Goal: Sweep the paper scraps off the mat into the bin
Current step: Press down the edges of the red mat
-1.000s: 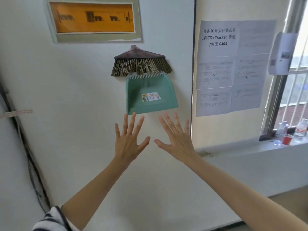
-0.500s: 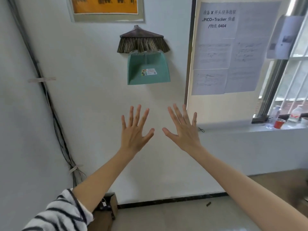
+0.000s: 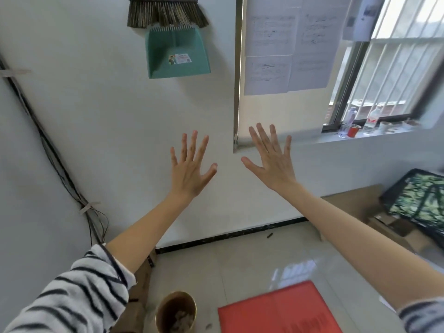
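Note:
My left hand [image 3: 191, 165] and my right hand [image 3: 272, 157] are both stretched out in front of me, palms away, fingers spread, holding nothing. High on the white wall hang a brown broom head [image 3: 165, 12] and, just under it, a teal dustpan [image 3: 177, 52]. Down on the tiled floor lies a red mat [image 3: 276, 311] at the bottom edge of the view. Left of the mat stands a round gold-rimmed bin [image 3: 175, 311] with pale scraps inside. No scraps show on the visible part of the mat.
Black cables [image 3: 60, 169] run down the left wall. Printed sheets [image 3: 286, 42] hang beside a barred window whose sill [image 3: 360, 134] carries bottles and a red cup. A dark patterned bag [image 3: 420, 203] and cardboard sit on the floor at right.
The view has tilted downward: broom and dustpan have slid toward the top, and the floor, red mat and bin have come into sight. Both hands stay spread and have drifted slightly apart.

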Demonstrator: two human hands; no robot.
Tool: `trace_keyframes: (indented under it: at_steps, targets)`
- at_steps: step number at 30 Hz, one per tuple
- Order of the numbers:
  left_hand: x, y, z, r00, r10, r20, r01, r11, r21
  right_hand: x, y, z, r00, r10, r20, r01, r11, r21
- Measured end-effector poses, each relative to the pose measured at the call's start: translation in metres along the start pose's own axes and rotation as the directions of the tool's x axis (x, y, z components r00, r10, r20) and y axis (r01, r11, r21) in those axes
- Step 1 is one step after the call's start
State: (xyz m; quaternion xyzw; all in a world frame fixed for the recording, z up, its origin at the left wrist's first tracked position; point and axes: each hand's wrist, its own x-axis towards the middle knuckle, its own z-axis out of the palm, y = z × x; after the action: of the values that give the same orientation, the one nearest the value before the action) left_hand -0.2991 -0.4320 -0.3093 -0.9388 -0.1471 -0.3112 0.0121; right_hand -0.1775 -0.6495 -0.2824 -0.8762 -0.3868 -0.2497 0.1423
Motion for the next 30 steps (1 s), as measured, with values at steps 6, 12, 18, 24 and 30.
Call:
trace_keyframes:
  at_steps: [6, 12, 18, 24, 30]
  targets:
    - [0.011, 0.024, 0.008, 0.998, 0.065, 0.01, -0.065, 0.996, -0.054, -0.033, 0.045, -0.025, 0.996, 0.094, -0.009, -0.094, 0.992, -0.084]
    - [0.007, 0.054, 0.018, 0.995, 0.098, 0.019, -0.096, 0.992, -0.08, -0.066, 0.07, -0.038, 0.987, 0.163, 0.001, -0.161, 0.978, -0.135]
    - [-0.006, 0.09, 0.026, 0.994, 0.104, 0.044, -0.1, 0.992, -0.077, -0.093, 0.091, -0.028, 0.982, 0.185, 0.04, -0.179, 0.976, -0.123]
    - [-0.036, 0.128, 0.041, 0.997, 0.03, 0.077, -0.026, 0.999, -0.046, -0.123, 0.124, -0.01, 0.984, 0.127, 0.129, -0.115, 0.989, -0.095]
    - [-0.075, 0.188, 0.056, 0.987, -0.123, 0.107, 0.128, 0.991, -0.039, -0.152, 0.169, -0.008, 0.981, 0.028, 0.192, -0.026, 1.0, -0.014]
